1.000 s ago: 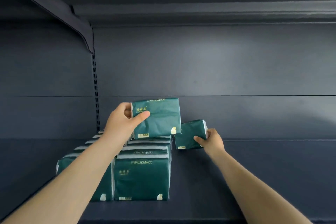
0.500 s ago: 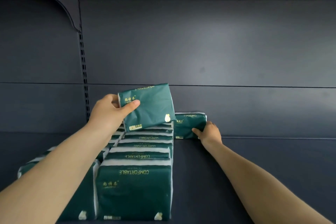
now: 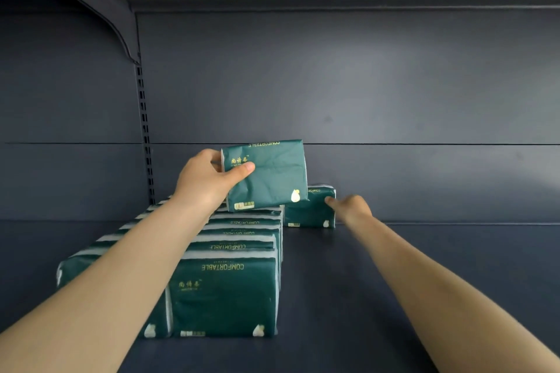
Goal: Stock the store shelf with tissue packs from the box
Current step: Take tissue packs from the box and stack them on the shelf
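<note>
1. From my remote seat I judged the left hand (image 3: 209, 182) secure: thumb across the front, fingers behind, clamped on one end of a dark green, soft plastic-wrapped held tissue pack (image 3: 269, 175). The pack was tilted in the air just above the back of the stocked rows.
2. The right hand (image 3: 351, 207) reached to a matching green rear tissue pack (image 3: 309, 209), upright at the back of the dark grey metal shelf deck (image 3: 409, 281), just right of the rows. One digit touched its front. I couldn't tell if the hand pinched it or only steadied it.
3. Risk, imo: the held pack was gripped at one end only. With the wrap soft, it could sag, slip & land crooked.
4. Risk: the rear pack had no neighbour on its right, so a nudge from that hand could tip it over.
5. Risk: the left forearm crossed over the two rows of green tissue packs (image 3: 227, 291). A low drag could skew them.
6. Room: bare deck showed right of the rows, fwd to the shelf lip. The grey back panel (image 3: 363, 85) closed the rear, and the slotted upright (image 3: 145, 136) & bracket (image 3: 112, 18) hemmed the left. The box wasn't in view.
</note>
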{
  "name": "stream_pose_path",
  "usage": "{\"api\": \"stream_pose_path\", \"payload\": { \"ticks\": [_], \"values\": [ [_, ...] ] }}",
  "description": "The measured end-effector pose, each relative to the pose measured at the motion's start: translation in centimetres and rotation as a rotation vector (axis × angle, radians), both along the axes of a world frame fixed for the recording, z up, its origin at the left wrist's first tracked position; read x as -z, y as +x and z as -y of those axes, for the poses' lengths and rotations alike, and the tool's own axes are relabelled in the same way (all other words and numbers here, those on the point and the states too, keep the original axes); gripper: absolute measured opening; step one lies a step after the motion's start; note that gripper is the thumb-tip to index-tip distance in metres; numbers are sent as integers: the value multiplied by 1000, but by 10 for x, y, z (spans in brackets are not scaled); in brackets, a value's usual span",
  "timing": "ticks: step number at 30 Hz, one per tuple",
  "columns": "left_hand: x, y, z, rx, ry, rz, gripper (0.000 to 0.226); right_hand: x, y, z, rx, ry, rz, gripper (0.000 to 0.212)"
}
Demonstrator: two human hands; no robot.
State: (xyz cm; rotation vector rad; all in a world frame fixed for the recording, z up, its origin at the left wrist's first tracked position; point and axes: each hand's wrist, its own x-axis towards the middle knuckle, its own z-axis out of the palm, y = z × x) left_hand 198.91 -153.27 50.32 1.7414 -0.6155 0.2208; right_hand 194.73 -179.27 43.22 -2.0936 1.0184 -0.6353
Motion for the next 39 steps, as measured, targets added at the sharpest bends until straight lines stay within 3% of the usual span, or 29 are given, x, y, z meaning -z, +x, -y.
{"api": "stream_pose_path", "payload": {
  "ticks": [4, 6, 11, 16, 21, 26, 29, 32, 39],
  "values": [
    [-6, -16, -3, -13, 59, 64, 43, -16, -40, -32, -105, 203, 429, 47],
    [-6, -25, -3, 18, 44, 57, 42, -22, -65, -58, -232, 314, 647, 38],
    [0, -60, 7, 136, 20, 63, 33, -30, -109, -110, -420, 211, 793, 21],
    [8, -78, 9, 173, 31, 117, 29, -38, -126, -115, -374, 114, 745, 9],
    [17, -74, -6, 133, 134, 239, 30, -39, -131, -105, -333, 105, 709, 33],
    [47, -70, -25, -1, 493, 566, 44, -29, -118, -78, -189, 104, 665, 38],
    [69, -71, -34, -163, 718, 797, 70, -19, -102, -59, -134, 136, 628, 40],
    [86, -62, -35, -261, 726, 1008, 83, -11, -81, -43, -84, 104, 546, 44],
    [100, -40, -24, -330, 668, 1209, 76, 4, -40, -22, -9, -89, 318, 44]
  ]
}}
